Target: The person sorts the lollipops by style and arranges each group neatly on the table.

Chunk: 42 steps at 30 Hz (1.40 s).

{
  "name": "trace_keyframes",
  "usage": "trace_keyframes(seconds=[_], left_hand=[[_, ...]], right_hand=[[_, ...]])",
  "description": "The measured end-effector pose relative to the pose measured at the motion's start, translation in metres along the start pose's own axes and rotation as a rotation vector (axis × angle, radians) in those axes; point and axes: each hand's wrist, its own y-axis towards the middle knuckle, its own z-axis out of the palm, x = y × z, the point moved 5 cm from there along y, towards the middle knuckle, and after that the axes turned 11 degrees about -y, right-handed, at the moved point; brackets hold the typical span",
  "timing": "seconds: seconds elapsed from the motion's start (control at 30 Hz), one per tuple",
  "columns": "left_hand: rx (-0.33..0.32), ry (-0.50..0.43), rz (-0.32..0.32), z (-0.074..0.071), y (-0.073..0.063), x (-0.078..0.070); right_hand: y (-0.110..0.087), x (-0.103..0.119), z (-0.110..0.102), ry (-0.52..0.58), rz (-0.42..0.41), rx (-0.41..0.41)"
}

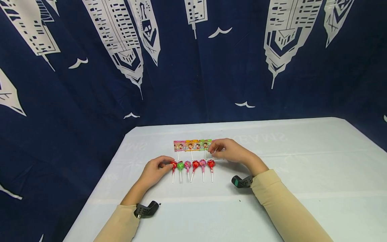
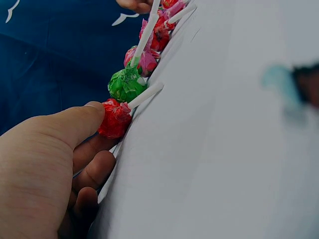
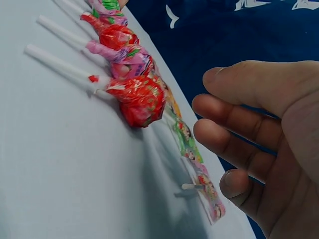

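Observation:
Several round wrapped lollipops stand in a row on the white table, sticks toward me. My left hand [image 1: 155,170] is at the row's left end, thumb and forefinger pinching a red lollipop [image 2: 115,118]. Right beside that one lies a green lollipop [image 2: 125,84]. A red lollipop [image 3: 142,102] ends the row on the right. Behind them is a row of flat lollipops in printed wrappers, among them a pink one [image 1: 179,146], an orange one [image 1: 191,145] and a green one [image 1: 203,144]. My right hand [image 1: 228,150] hovers over the right end of this back row, fingers loosely bent, holding nothing.
The white table [image 1: 302,174] extends to both sides and toward me. Behind its far edge hangs a dark blue cloth [image 1: 187,90] with white building and bird prints. A black camera band [image 1: 146,209] sits on my left wrist, another band [image 1: 242,181] on my right.

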Motion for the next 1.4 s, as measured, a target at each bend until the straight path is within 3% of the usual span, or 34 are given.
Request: trace_keyframes(seconds=[0.2, 0.7, 1.4], left_hand=[[-0.005, -0.003, 0.001, 0.000, 0.000, 0.003], [-0.001, -0.017, 0.001, 0.002, 0.000, 0.003], [-0.001, -0.007, 0.005, 0.000, 0.001, 0.004]], right_hand=[[-0.001, 0.003, -0.008, -0.017, 0.071, -0.043], [-0.023, 0.022, -0.039, -0.050, 0.068, -0.205], [-0.068, -0.008, -0.055, -0.167, 0.131, -0.278]])
